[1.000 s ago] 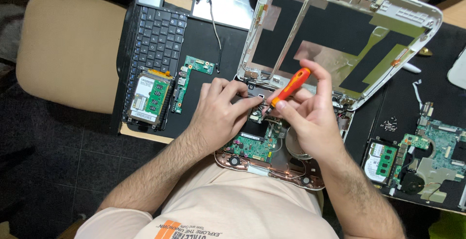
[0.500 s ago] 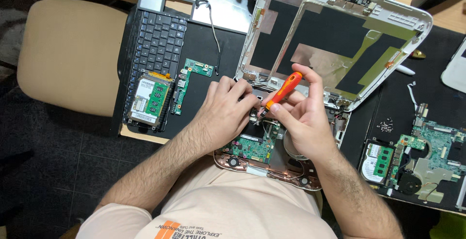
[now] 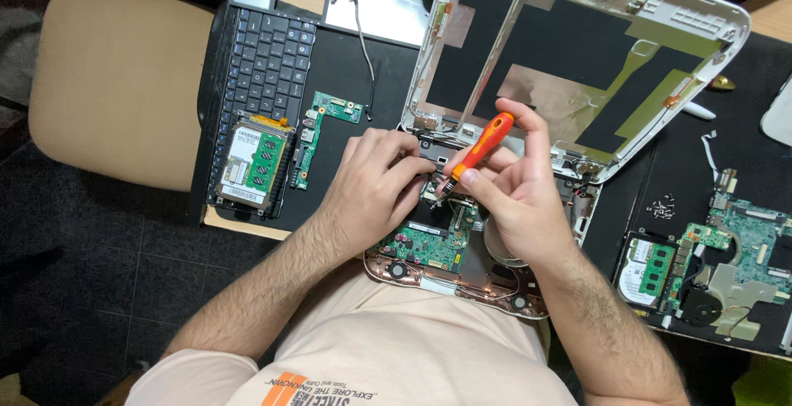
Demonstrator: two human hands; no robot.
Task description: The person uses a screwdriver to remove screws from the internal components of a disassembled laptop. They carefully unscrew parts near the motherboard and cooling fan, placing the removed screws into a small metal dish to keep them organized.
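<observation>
An opened laptop base with a green circuit board [image 3: 425, 245] and a copper-coloured rim rests against my body at the table's edge. Its white lid shell [image 3: 577, 51], lined with black and foil patches, lies open behind it. My right hand [image 3: 516, 191] grips an orange screwdriver [image 3: 483, 146] with the tip angled down onto the hinge area of the base. My left hand [image 3: 371, 187] presses on the base right beside the tip, fingers curled on the frame.
A black keyboard [image 3: 268, 59] lies on the left of the black mat, with a hard drive and memory module [image 3: 252, 167] and a narrow green board [image 3: 318, 134] below it. Another motherboard [image 3: 734, 257], a drive [image 3: 648, 270] and loose screws [image 3: 662, 206] sit right. A beige chair [image 3: 115, 84] stands left.
The view has shifted slightly. Both hands stay on the laptop base, with the screwdriver still held at the same spot near the hinge.
</observation>
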